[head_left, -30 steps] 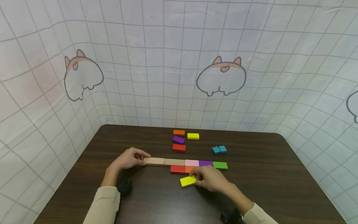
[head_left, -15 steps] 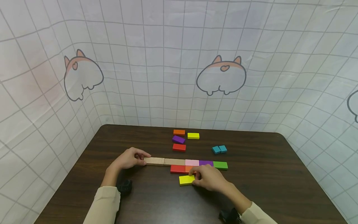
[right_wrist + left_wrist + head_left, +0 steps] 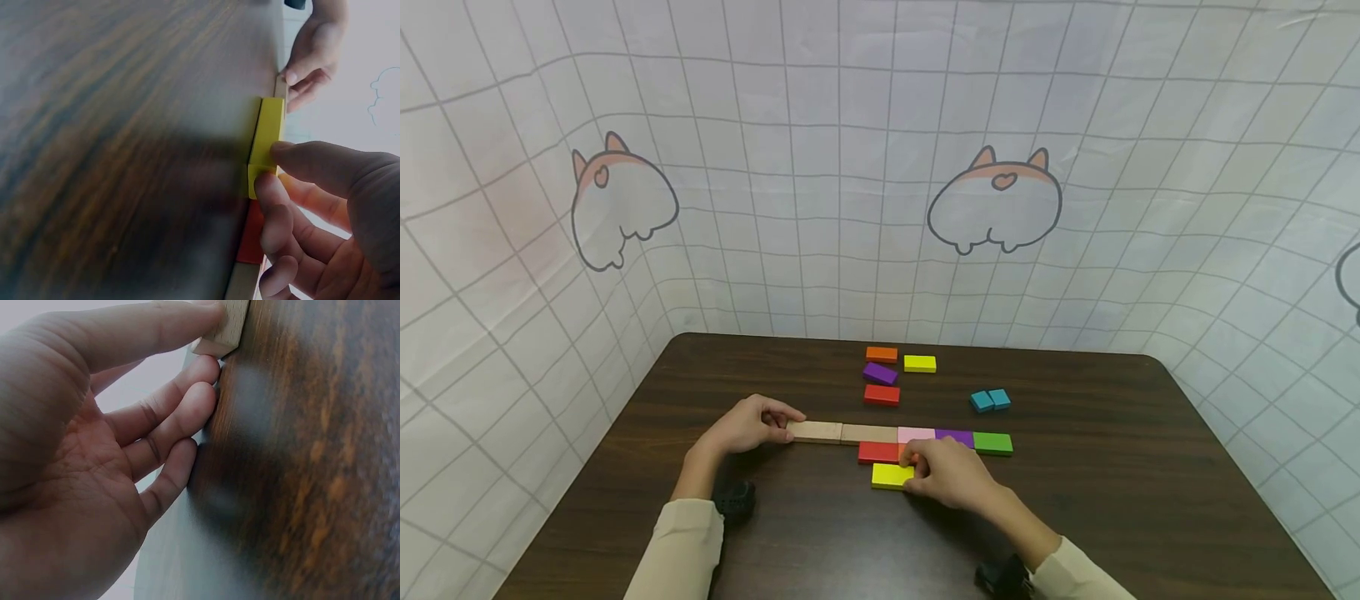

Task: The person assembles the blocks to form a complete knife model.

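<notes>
My right hand [image 3: 913,476] pinches the right end of a yellow block [image 3: 891,476] lying flat on the dark wooden table [image 3: 1120,467], just in front of a red block [image 3: 878,452]. In the right wrist view thumb and forefinger grip the yellow block [image 3: 265,140] beside the red block [image 3: 253,234]. An orange block [image 3: 905,453] is mostly hidden behind that hand. My left hand [image 3: 786,422] holds the left end of a tan block [image 3: 815,432], thumb on the tan block [image 3: 225,328]. That tan block begins a row: another tan block [image 3: 868,433], pink [image 3: 916,435], purple [image 3: 954,437], green [image 3: 993,443].
Loose blocks lie farther back: orange [image 3: 881,354], yellow [image 3: 920,363], purple [image 3: 880,373], red [image 3: 881,394], and two teal ones [image 3: 989,400] to the right. A white grid-patterned cloth wall [image 3: 850,208] encloses the table on three sides.
My right hand has slid the yellow block left and up toward the red block and squared it with the row. The left hand has stayed on the tan block.
</notes>
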{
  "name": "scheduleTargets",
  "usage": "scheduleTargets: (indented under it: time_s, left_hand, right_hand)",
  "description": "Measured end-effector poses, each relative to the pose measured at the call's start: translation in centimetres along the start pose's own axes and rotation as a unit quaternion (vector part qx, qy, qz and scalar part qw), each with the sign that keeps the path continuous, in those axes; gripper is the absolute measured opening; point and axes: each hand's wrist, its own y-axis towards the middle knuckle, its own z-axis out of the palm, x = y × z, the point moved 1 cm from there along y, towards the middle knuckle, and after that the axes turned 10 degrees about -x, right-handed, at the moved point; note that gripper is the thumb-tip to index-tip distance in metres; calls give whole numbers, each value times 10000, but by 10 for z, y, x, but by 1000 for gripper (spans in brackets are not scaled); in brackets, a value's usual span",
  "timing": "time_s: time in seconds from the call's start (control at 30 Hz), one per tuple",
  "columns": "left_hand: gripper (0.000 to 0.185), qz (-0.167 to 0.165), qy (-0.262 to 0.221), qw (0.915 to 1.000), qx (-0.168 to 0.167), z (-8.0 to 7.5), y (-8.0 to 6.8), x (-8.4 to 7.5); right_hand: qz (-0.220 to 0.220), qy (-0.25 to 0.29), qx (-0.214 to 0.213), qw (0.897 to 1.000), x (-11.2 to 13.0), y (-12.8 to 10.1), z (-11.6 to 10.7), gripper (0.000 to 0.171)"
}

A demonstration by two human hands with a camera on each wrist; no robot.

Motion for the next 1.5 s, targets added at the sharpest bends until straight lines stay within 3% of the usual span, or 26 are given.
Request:
scheduleTargets:
  time_s: [1.5]
  left_hand:
    - [24,10,-2,10000,-10,0,0,1]
  right_hand:
    - [-256,281,56,9993,8,14,9,18]
